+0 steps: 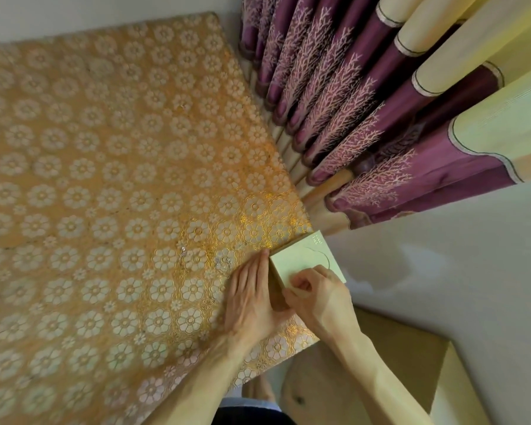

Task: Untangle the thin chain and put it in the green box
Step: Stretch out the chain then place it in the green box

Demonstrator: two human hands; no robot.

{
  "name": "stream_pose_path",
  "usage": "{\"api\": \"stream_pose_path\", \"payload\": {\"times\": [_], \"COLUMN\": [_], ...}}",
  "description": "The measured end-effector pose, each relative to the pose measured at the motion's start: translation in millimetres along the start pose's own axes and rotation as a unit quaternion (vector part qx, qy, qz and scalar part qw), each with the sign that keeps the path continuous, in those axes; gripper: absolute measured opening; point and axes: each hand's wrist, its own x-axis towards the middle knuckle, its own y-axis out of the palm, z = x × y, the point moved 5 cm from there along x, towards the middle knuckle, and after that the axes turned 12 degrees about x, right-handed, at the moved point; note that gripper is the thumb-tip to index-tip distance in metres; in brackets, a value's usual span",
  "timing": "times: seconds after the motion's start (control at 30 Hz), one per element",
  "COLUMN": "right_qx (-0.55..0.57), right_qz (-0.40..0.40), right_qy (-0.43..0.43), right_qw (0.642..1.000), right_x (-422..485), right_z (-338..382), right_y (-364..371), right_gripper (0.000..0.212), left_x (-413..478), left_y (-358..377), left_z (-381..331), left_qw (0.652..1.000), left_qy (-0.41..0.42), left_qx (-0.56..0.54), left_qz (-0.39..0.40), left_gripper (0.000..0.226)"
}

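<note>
Green box (305, 259) lies closed at near right edge of orange-flowered desk (105, 179). Left hand (252, 299) flat, fingers straight, pressed along box's left side. Right hand (316, 294) rests on lid's near part, fingers curled under; cannot tell whether they hold anything. Purple curtain (350, 118) hangs far right.

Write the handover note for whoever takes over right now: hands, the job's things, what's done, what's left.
The left hand lies with straight fingers flat against the left side of the green box.
The right hand has curled fingers pinching the box's near edge.
The box sits at the right edge of the table, lid on.
The chain is not in view, possibly inside.
Done: unconfirmed.
Left: find the chain, untangle it, box it.
</note>
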Motion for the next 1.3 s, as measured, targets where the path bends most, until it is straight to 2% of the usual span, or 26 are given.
{"api": "stream_pose_path", "payload": {"times": [0.13, 0.47, 0.7, 0.77, 0.83, 0.93, 1.0, 1.1, 1.17, 1.3], "right_qx": [0.002, 0.043, 0.189, 0.235, 0.301, 0.401, 0.444, 0.555, 0.608, 0.626], "right_qz": [0.037, 0.057, 0.061, 0.03, -0.038, -0.158, -0.21, -0.229, -0.224, -0.222], "right_qy": [0.036, 0.034, 0.056, 0.068, 0.085, 0.128, 0.146, 0.16, 0.174, 0.222], "right_qw": [0.999, 0.997, 0.979, 0.969, 0.949, 0.893, 0.859, 0.783, 0.742, 0.714], "right_x": [7.9, 12.2, 5.7, 1.4, -2.8, -7.5, -9.5, -9.3, -8.2, -0.5], "right_z": [5.6, 18.0, 16.9, 7.4, -6.6, -37.7, -58.3, -75.9, -82.8, -94.2], "right_y": [-3.6, -24.9, -55.2, -70.4, -89.0, -106.2, -106.2, -91.3, -76.9, -47.1], "right_gripper": [0.02, 0.019, 0.018, 0.02, 0.021, 0.023, 0.025, 0.058, 0.07, 0.055], "left_x": [0.0, 4.3, 11.9, 12.2, 12.7, 12.1, 12.4, 11.4, 10.0, 8.5], "left_y": [-1.3, -5.4, -10.8, -11.6, -10.6, -8.7, -10.9, -19.0, -22.0, -24.7], "left_z": [1.6, 7.2, 10.9, 10.7, 10.6, 10.3, 9.9, 2.8, -3.5, -3.0], "left_qw": [1.0, 1.0, 1.0, 1.0, 1.0, 0.999, 0.998, 0.999, 0.998, 0.997], "left_qy": [0.002, 0.001, 0.002, 0.0, 0.001, 0.004, -0.003, 0.027, 0.055, 0.005], "left_qx": [0.001, -0.021, -0.001, 0.001, 0.008, 0.019, 0.021, 0.011, -0.003, -0.021], "left_qz": [-0.001, 0.012, 0.013, 0.02, 0.029, 0.04, 0.052, 0.046, 0.039, 0.072], "left_gripper": [0.121, 0.119, 0.124, 0.129, 0.134, 0.14, 0.148, 0.147, 0.142, 0.139]}}
